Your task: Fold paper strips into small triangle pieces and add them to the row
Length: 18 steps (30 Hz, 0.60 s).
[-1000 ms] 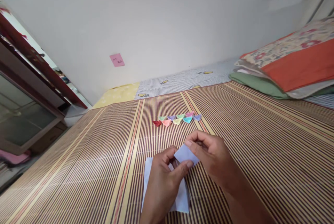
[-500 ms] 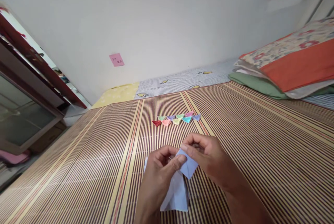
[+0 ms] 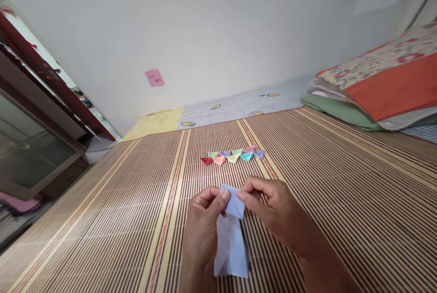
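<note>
A small folded square of pale blue paper [image 3: 234, 206] is held up between my two hands. My left hand [image 3: 205, 220] pinches its left side, thumb on top. The thumb and finger of my right hand [image 3: 269, 199] grip its right edge. Below it, a larger pale blue-white paper [image 3: 232, 250] lies on the striped mat [image 3: 119, 220], partly hidden by my left hand. Beyond my hands are two rows of small folded paper pieces in several colours, among them a red piece [image 3: 206, 161] and a turquoise piece [image 3: 246, 156].
A stack of folded bedding [image 3: 392, 88] sits at the right. Behind the mat run a checked cloth [image 3: 232, 104] and a yellow cloth [image 3: 155, 122] along the white wall [image 3: 218, 24]. A pink note [image 3: 154, 78] is stuck there. A glass-panelled cabinet [image 3: 27, 152] stands at the left.
The folded paper has moved slightly left and been turned, so it sits more upright. My right hand's grip has shifted from its top to its right edge.
</note>
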Tool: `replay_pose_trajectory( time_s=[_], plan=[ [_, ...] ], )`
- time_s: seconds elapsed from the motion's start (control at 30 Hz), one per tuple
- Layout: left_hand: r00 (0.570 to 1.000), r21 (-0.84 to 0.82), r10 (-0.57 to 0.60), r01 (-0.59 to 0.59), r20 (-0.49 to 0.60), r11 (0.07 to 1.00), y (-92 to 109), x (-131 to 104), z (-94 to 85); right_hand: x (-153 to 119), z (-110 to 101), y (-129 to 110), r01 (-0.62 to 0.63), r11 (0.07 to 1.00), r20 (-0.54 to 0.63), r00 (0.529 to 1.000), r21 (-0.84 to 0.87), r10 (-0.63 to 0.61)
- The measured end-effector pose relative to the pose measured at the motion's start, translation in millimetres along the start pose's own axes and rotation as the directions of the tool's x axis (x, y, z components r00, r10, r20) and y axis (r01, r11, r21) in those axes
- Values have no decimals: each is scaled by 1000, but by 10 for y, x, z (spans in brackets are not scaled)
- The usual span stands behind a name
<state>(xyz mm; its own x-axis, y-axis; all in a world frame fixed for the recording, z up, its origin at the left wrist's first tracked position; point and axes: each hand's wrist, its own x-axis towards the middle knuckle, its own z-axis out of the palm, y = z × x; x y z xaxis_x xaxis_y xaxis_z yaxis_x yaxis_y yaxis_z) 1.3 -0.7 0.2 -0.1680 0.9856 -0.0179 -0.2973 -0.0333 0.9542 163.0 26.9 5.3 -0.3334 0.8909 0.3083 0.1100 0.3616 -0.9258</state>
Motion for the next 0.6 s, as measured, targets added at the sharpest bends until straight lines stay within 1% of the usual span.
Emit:
replay_pose_trajectory(
  time_s=[0.07, 0.13, 0.23, 0.33, 0.47, 0.53, 0.6],
  plan=[
    [1000, 4, 12, -12, -21, 1000, -16, 3, -3, 0, 13, -37, -10, 998, -6, 1000, -54, 10],
    [999, -36, 22, -24, -47, 999, -22, 1, 2, 1, 26, -53, -35, 999, 13, 999, -6, 36],
    [996, -116, 29, -39, -86, 992, -8, -8, 18, 0, 65, -40, -111, 989, 98, 990, 97, 101],
    [994, -222, 3, -28, -109, 975, 9, -12, 33, -1, 122, -8, -136, 988, 154, 980, 77, 123],
    [991, -415, -101, 56, -87, 908, -15, 10, 53, 3, 144, 25, -83, 997, 121, 989, 1, 83],
    [988, -467, -123, 66, -92, 882, -35, 25, 69, 3, 121, 29, -78, 997, 108, 991, -13, 79],
    [987, -478, -139, 82, -84, 875, -45, 36, 85, 0, 90, 21, -88, 996, 101, 991, -16, 90]
  ],
)
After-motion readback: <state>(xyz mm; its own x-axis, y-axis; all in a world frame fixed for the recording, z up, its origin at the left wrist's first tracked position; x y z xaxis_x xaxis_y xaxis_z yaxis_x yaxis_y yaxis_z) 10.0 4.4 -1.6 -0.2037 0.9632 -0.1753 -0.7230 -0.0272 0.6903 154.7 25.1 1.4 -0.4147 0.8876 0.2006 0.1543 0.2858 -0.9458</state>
